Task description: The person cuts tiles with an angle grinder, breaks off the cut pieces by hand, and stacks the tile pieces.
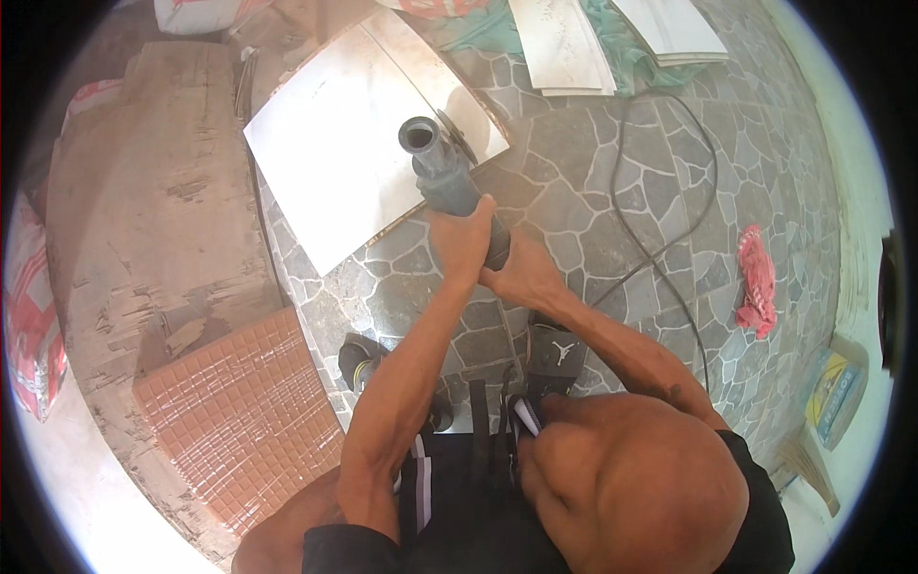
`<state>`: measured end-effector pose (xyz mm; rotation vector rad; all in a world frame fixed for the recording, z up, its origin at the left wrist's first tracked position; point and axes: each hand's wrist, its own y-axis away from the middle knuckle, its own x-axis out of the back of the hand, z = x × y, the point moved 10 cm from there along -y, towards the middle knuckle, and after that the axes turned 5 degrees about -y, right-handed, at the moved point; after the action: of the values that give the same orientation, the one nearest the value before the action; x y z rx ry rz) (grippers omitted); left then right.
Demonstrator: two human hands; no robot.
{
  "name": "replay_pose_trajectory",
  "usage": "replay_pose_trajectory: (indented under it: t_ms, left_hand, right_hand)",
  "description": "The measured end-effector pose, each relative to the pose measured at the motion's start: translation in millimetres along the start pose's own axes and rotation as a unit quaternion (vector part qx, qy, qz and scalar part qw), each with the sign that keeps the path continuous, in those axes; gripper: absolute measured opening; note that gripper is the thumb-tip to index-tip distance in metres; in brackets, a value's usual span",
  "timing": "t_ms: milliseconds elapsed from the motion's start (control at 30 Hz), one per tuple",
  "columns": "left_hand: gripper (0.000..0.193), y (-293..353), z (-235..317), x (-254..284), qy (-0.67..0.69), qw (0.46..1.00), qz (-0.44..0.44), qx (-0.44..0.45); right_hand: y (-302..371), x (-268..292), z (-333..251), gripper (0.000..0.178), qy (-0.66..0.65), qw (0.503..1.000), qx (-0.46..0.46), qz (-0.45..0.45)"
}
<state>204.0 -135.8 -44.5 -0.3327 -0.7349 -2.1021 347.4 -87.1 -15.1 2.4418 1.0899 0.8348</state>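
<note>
Both of my hands are closed on a dark grey angle grinder (448, 187) with a round, open-ended grey port at its front. My left hand (462, 239) wraps around the middle of its body. Behind it, my right hand (521, 273) grips the rear end, with the fingers partly hidden. A dark disc (457, 139) shows at the grinder's right side, over a large white tile (335, 153) lying on the floor. Along the tile's right part runs a straight thin line, ending near the disc. Whether the disc touches the tile is hard to tell.
A worn wooden board (153, 191) and a stack of reddish-brown gridded tiles (244, 416) lie left. White tile pieces (559, 48) rest on green cloth at the back. A black cord (660, 253) loops over the stone-patterned floor, near a red cloth (755, 282). My shoes are close.
</note>
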Motion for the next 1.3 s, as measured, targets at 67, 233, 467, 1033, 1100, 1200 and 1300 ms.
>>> replay_pose_trajectory:
  t_ms: [67, 233, 467, 1033, 1100, 1200, 1300]
  left_hand:
    - [0.079, 0.6, -2.0, -1.4, -0.005, 1.000, -0.006, 0.000]
    - [0.076, 5.0, 0.2, 2.6, -0.016, 1.000, 0.001, -0.004]
    - [0.075, 11.6, 9.2, 4.1, -0.014, 1.000, 0.009, -0.011]
    - [0.079, 16.7, 10.3, 1.9, -0.024, 1.000, 0.005, -0.015]
    - [0.079, 18.6, 13.1, 1.5, -0.020, 1.000, -0.002, -0.010]
    - [0.079, 17.0, 10.0, 3.1, -0.015, 1.000, -0.003, -0.010]
    - [0.079, 16.9, 7.2, 0.8, -0.012, 1.000, -0.005, -0.018]
  right_hand:
    - [2.7, -0.6, 1.9, 0.068, 0.002, 1.000, -0.012, -0.008]
    - [6.2, 1.3, -2.4, 0.068, 0.001, 1.000, -0.008, -0.006]
    - [8.7, 3.3, -2.0, 0.068, 0.009, 1.000, -0.022, -0.009]
    - [14.7, 7.7, -4.9, 0.072, 0.006, 1.000, -0.015, -0.011]
    - [14.2, 6.8, -2.0, 0.074, 0.019, 0.999, -0.025, -0.016]
    - [13.8, 2.7, -1.3, 0.076, 0.027, 0.999, -0.031, -0.026]
    - [14.9, 3.3, 1.3, 0.078, 0.031, 0.999, -0.034, -0.025]
